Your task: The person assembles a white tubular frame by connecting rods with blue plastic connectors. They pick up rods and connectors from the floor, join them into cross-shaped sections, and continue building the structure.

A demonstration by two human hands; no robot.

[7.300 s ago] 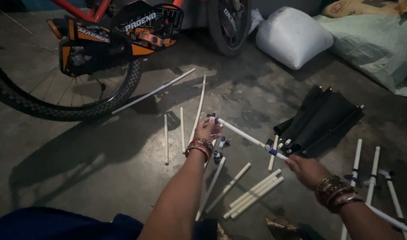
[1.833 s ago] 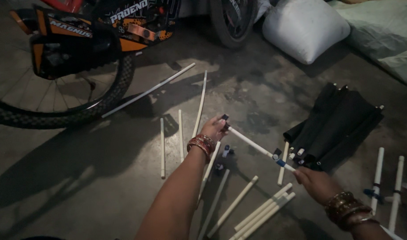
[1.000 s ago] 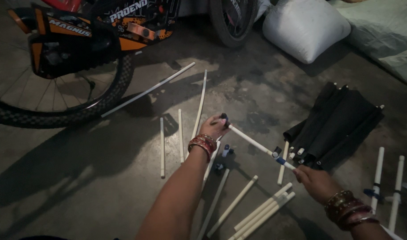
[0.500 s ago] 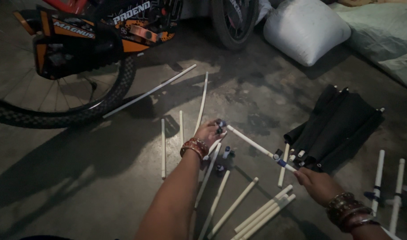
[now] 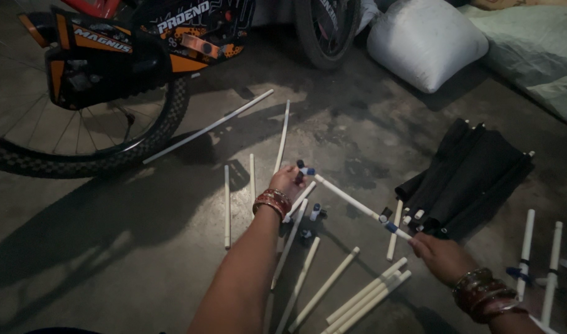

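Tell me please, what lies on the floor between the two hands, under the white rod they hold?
In the head view, below the white rod spanning left hand to right hand, lie small connectors and loose white tubes on the concrete floor.

The left hand [image 5: 287, 182] grips one end of a white pipe [image 5: 347, 196] at a blue-and-black connector [image 5: 304, 168], while the right hand [image 5: 441, 255] pinches the opposite end beside a second blue fitting [image 5: 391, 227], so the pipe spans between both hands just above the concrete floor [image 5: 110, 260]. Loose white pipes [image 5: 364, 297] lie scattered on the floor around and below the hands, with a folded black fabric bundle [image 5: 472, 179] to the right. A bicycle wheel [image 5: 79, 136] and a white sack [image 5: 425, 40] occupy the far side.
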